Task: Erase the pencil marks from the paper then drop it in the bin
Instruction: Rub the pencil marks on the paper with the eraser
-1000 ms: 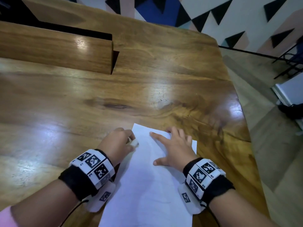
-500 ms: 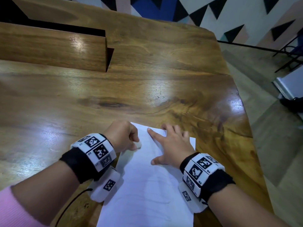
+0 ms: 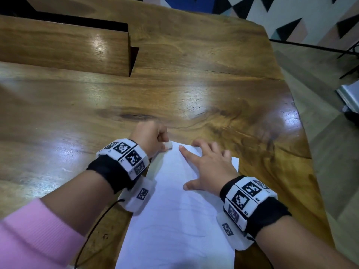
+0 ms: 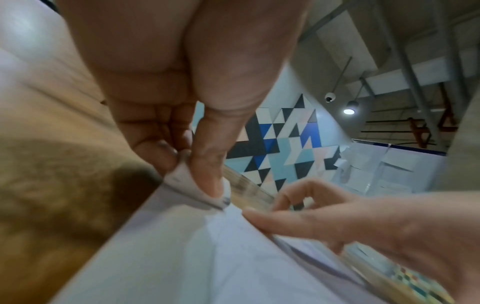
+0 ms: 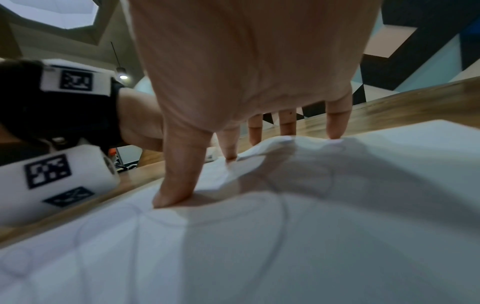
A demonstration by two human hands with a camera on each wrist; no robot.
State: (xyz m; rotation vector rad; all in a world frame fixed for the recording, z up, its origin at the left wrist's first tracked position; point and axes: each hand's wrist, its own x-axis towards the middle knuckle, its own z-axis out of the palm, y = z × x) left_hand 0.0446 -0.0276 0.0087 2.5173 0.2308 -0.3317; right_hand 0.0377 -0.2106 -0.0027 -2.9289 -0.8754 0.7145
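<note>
My left hand (image 3: 150, 135) pinches a small white eraser (image 3: 168, 145) between thumb and curled fingers, its lower edge on the far left corner of the paper (image 3: 174, 220), which lies flat on the wooden table (image 3: 174, 84) right in front of me. My right hand (image 3: 208, 167) is spread wide, fingertips (image 5: 335, 134) and thumb pressing down on the sheet near its far edge. To rub well here I would use short strokes running away from the pinning hand, so the sheet is pulled taut rather than bunched; the right wrist view already shows a small ridge in the paper by my fingers, and I judge that hard rubbing toward them could crease or tear it. Light pressure and a firm hold near the eraser seem best at a corner. Faint curved pencil lines (image 5: 280, 216) show lower on the sheet, so I judge there is more to erase. I see no bin. The only printing is the black-and-white square codes on my wristbands (image 3: 126, 158); the tiny characters beside them are too small to read, and there is no brand anywhere.
</note>
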